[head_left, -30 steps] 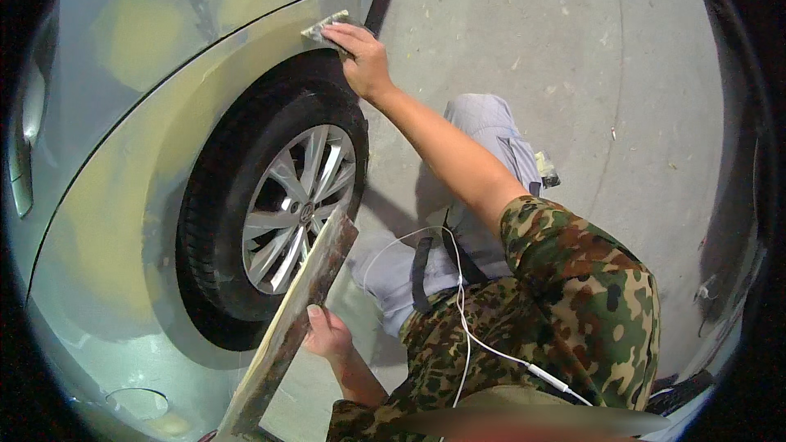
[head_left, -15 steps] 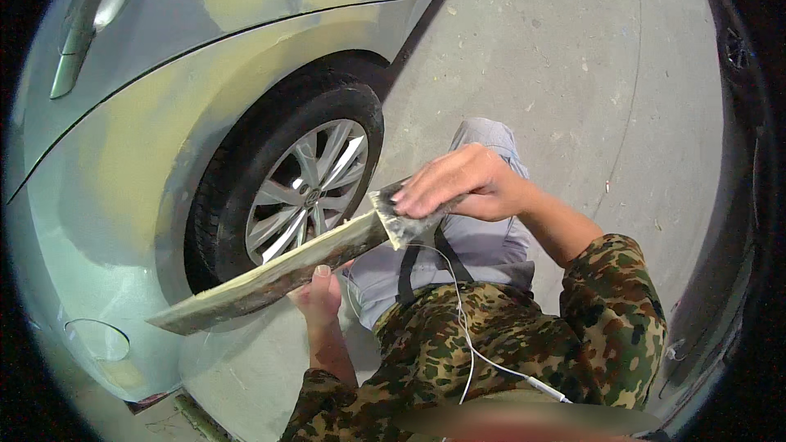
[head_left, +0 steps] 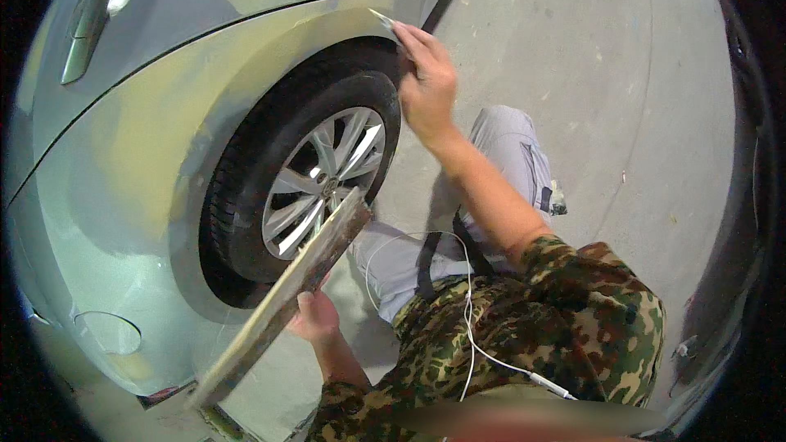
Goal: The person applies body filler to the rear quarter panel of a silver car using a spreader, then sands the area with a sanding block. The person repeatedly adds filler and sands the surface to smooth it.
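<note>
Under you: grey concrete floor (head_left: 565, 49), thin dark line (head_left: 649, 57) curving along your right. Small pale scrap (head_left: 624, 177) lying on your right, yellowish fleck (head_left: 674, 218) beyond; car tyre (head_left: 246, 205) standing on your left.

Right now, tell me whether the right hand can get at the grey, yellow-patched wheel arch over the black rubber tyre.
Likely yes: the right hand holds a thin, flat, pale-edged spreader at or very near the wheel arch, and nothing visible stands between them.

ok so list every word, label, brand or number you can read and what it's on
No words or numbers are readable.
Wheel hub: a round emblem, too small to read.
Tyre sidewall: no legible lettering.
Board in the left hand: none seen.
</note>
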The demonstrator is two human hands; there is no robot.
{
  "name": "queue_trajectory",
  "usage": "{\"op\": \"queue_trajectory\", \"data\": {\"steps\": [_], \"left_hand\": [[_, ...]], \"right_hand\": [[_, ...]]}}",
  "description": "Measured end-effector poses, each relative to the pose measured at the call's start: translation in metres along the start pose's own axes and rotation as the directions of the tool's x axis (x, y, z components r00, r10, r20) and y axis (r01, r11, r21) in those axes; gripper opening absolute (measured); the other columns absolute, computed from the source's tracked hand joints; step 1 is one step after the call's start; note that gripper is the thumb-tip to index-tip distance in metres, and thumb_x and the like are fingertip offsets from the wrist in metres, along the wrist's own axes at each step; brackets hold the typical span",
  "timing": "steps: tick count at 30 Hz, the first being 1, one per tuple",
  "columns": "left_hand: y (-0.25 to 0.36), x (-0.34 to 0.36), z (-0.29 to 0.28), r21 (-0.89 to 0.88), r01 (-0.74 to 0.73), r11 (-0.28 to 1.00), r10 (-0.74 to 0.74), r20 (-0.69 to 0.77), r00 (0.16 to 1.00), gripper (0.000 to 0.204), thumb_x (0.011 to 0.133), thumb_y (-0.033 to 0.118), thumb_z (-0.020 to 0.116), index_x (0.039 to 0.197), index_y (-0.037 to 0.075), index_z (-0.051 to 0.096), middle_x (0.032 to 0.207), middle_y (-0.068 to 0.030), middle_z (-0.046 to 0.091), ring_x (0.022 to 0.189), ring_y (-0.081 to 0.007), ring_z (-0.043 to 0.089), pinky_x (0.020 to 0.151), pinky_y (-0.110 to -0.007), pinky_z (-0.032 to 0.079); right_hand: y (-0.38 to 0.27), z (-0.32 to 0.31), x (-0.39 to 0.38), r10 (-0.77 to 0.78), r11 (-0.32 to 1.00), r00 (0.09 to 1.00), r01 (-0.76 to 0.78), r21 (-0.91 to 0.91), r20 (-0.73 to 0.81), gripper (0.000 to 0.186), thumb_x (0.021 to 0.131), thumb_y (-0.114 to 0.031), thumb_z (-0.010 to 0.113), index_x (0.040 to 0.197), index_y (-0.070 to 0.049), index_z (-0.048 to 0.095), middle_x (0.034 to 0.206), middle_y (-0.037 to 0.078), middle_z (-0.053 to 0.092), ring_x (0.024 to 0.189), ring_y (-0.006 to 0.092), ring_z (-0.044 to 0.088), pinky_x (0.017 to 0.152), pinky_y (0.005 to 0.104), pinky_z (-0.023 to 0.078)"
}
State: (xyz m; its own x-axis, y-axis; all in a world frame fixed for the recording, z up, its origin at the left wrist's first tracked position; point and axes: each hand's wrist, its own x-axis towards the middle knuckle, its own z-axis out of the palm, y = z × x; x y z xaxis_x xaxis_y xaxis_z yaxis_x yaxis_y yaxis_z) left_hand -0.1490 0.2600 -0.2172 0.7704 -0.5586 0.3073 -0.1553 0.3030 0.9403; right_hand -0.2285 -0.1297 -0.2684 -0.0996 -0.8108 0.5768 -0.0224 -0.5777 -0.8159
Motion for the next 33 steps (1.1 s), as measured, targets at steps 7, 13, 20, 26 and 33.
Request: {"op": "queue_trajectory", "data": {"steps": [7, 13, 20, 26, 33], "left_hand": [[0.035, -0.016, -0.012, 0.323, -0.012, 0.946, 0.069, -0.166, 0.984, 0.048, 0.103, 0.009, 0.06, 0.145, -0.013, 0.051, 0.145, -0.0281, 0.06, 0.128, -0.0407, 0.064, 0.106, -0.058, 0.058], [0.049, -0.018, 0.003, 0.357, 0.071, 0.932, 0.039, -0.291, 0.956, 0.049, 0.102, 0.019, 0.067, 0.136, -0.015, 0.059, 0.132, -0.0284, 0.067, 0.121, -0.0413, 0.068, 0.105, -0.057, 0.057], [0.042, -0.011, 0.001, 0.27, -0.002, 0.963, 0.053, -0.183, 0.982, 0.048, 0.102, 0.02, 0.072, 0.136, -0.012, 0.061, 0.129, -0.0256, 0.069, 0.115, -0.0417, 0.07, 0.104, -0.056, 0.058], [0.034, -0.008, -0.006, 0.225, -0.135, 0.965, 0.134, 0.019, 0.991, 0.048, 0.106, 0.021, 0.072, 0.149, 0.006, 0.058, 0.15, -0.0177, 0.061, 0.135, -0.0386, 0.061, 0.113, -0.061, 0.05], [0.031, -0.01, -0.017, 0.208, -0.111, 0.972, 0.101, 0.06, 0.993, 0.045, 0.107, 0.016, 0.069, 0.15, 0.01, 0.058, 0.152, -0.0161, 0.062, 0.136, -0.0368, 0.062, 0.116, -0.062, 0.05]], "right_hand": [[-0.033, 0.093, 0.022, -0.096, 0.993, 0.956, 0.11, 0.035, -0.278, 0.048, 0.083, 0.008, 0.072, 0.128, -0.008, 0.078, 0.131, 0.01, 0.076, 0.127, 0.0353, 0.067, 0.111, 0.0492, 0.048], [-0.042, 0.095, 0.032, -0.123, 0.991, 0.942, 0.132, 0.007, -0.313, 0.05, 0.083, 0.011, 0.071, 0.129, -0.008, 0.079, 0.13, 0.01, 0.076, 0.129, 0.0339, 0.067, 0.111, 0.0474, 0.048], [-0.045, 0.095, 0.021, -0.129, 0.989, 0.953, 0.146, 0.04, -0.274, 0.05, 0.08, 0.008, 0.071, 0.125, -0.01, 0.08, 0.131, 0.008, 0.076, 0.126, 0.0335, 0.067, 0.11, 0.0502, 0.046], [-0.05, 0.097, 0.009, -0.155, 0.98, 0.947, 0.184, 0.077, -0.283, 0.051, 0.078, 0.009, 0.071, 0.125, -0.011, 0.08, 0.13, 0.008, 0.076, 0.127, 0.0331, 0.067, 0.11, 0.0509, 0.047], [-0.051, 0.094, -0.004, -0.177, 0.974, 0.963, 0.202, 0.105, -0.205, 0.05, 0.079, 0.009, 0.071, 0.123, -0.013, 0.081, 0.13, 0.005, 0.077, 0.127, 0.0301, 0.067, 0.111, 0.0504, 0.046]]}}
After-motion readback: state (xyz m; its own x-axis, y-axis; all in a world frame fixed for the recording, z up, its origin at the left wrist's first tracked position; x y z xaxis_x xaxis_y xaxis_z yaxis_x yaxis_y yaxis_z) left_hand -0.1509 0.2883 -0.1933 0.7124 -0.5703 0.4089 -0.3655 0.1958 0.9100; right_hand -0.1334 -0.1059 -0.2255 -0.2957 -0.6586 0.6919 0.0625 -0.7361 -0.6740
